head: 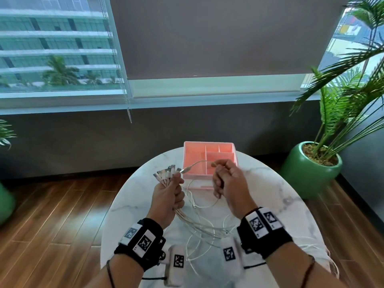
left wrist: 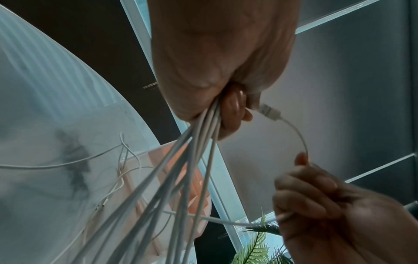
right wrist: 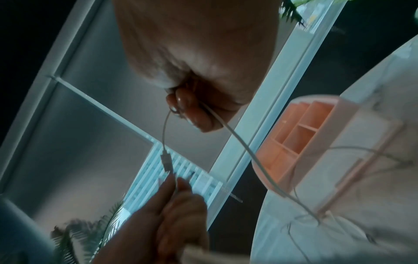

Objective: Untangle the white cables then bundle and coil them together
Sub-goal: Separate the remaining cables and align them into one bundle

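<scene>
My left hand (head: 169, 195) grips a bundle of several white cables (left wrist: 181, 178) just below their plugs (head: 166, 173), which fan out upward above the fist. The cables' tails (head: 199, 227) trail down onto the marble table. My right hand (head: 225, 181) holds one more white cable (head: 197, 163), which arches from its fingers over to a plug (left wrist: 269, 111) at the left hand's fingertips. In the right wrist view this cable (right wrist: 166, 128) runs from my right fingers down to the plug (right wrist: 167, 161) beside the left hand (right wrist: 172, 214).
A pink divided organizer tray (head: 188, 154) stands on the round white marble table (head: 280, 196) just beyond my hands. A potted palm in a green pot (head: 311, 171) stands on the floor to the right. Loose cable loops (head: 209, 242) lie near the table's front.
</scene>
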A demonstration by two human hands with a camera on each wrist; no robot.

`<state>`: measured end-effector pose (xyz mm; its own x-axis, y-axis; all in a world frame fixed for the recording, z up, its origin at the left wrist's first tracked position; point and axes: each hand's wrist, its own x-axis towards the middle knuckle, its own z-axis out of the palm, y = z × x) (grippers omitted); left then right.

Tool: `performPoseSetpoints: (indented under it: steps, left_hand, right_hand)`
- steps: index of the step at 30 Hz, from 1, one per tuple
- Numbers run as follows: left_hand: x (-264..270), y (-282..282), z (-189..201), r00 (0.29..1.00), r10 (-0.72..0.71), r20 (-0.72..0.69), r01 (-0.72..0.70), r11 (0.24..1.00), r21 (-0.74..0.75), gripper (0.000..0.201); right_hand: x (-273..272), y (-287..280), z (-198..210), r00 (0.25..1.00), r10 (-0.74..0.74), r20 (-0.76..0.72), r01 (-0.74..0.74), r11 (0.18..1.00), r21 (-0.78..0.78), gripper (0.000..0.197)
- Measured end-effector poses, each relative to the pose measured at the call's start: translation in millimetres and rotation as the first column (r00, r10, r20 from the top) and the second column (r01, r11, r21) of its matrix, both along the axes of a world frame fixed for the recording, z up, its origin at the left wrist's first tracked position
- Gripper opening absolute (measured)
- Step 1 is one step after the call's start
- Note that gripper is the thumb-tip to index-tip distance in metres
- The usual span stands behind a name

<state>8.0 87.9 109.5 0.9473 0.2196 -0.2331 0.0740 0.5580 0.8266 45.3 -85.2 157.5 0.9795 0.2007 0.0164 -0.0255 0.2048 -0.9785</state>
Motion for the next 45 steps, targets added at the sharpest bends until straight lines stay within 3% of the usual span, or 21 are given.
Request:
performPoseSetpoints:
  steps: [7, 11, 16, 20, 22, 25, 31, 33, 35, 39, 41, 45]
  left_hand:
    - [-5.0, -8.0, 2.5, 0.999, -0.023, 0.024, 0.023, 1.0, -0.014, 0.031]
    - [-8.0, -6.0, 2.3, 0.997, -0.033, 0.072, 0.032, 0.999, 0.017, 0.029]
    - [-6.4, 0.2, 3.0, 0.999, 0.045, 0.025, -0.045, 0.999, -0.003, 0.025]
    - [-4.9, 7.7, 6.6, 0.983, 0.18, -0.037, -0.182, 0.979, -0.086, 0.034]
    - [-4.4, 16.5, 7.4, 0.969, 0.241, -0.056, -0.245, 0.965, -0.096, 0.03]
    - [-4.4, 25.1, 6.1, 0.954, 0.294, -0.061, -0.298, 0.95, -0.09, 0.03]
    - [-4.8, 13.5, 10.2, 0.971, 0.241, -0.009, -0.239, 0.955, -0.178, 0.038]
    - [-4.4, 12.3, 13.4, 0.981, 0.193, -0.015, -0.192, 0.968, -0.161, 0.043]
    - [-3.2, 10.8, 15.3, 0.989, 0.149, -0.027, -0.151, 0.982, -0.112, 0.044]
    - [-2.2, 2.4, 10.9, 0.997, 0.061, -0.052, -0.061, 0.998, 0.008, 0.039]
    - [-3.6, -2.1, 10.1, 0.999, 0.014, -0.041, -0.011, 0.997, 0.076, 0.028]
    - [-3.1, -6.9, 12.8, 0.998, -0.022, -0.059, 0.03, 0.991, 0.13, 0.036]
  right_hand:
    - [-26.1, 39.8, -15.5, 0.991, -0.069, -0.118, 0.081, 0.992, 0.096, 0.015]
    - [-32.8, 43.9, -30.4, 0.998, 0.023, 0.059, -0.012, 0.984, -0.178, 0.013]
    - [-33.1, 29.3, -55.2, 0.963, 0.261, 0.073, -0.226, 0.922, -0.315, 0.014]
    - [-20.1, -1.3, -82.5, 0.947, 0.31, 0.083, -0.202, 0.775, -0.599, 0.024]
    - [-11.3, -24.7, -97.1, 0.964, 0.259, 0.064, -0.139, 0.695, -0.706, 0.029]
    - [-1.1, -64.7, -118.7, 0.999, 0.046, -0.026, -0.051, 0.688, -0.724, 0.026]
    - [12.7, -94.9, -143.0, 0.982, -0.113, -0.151, -0.066, 0.543, -0.837, 0.026]
    - [17.6, -93.5, -142.0, 0.962, -0.144, -0.231, -0.095, 0.617, -0.781, 0.025]
    - [21.6, -83.9, -129.2, 0.947, -0.128, -0.293, -0.09, 0.773, -0.627, 0.024]
    - [22.0, -50.7, -63.8, 0.988, -0.026, -0.154, -0.018, 0.96, -0.279, 0.015]
    - [17.8, -34.0, -28.9, 0.994, 0.072, -0.081, -0.084, 0.984, -0.159, 0.022]
    - [2.5, -14.1, 17.6, 0.968, 0.249, 0.001, -0.248, 0.963, -0.106, 0.036]
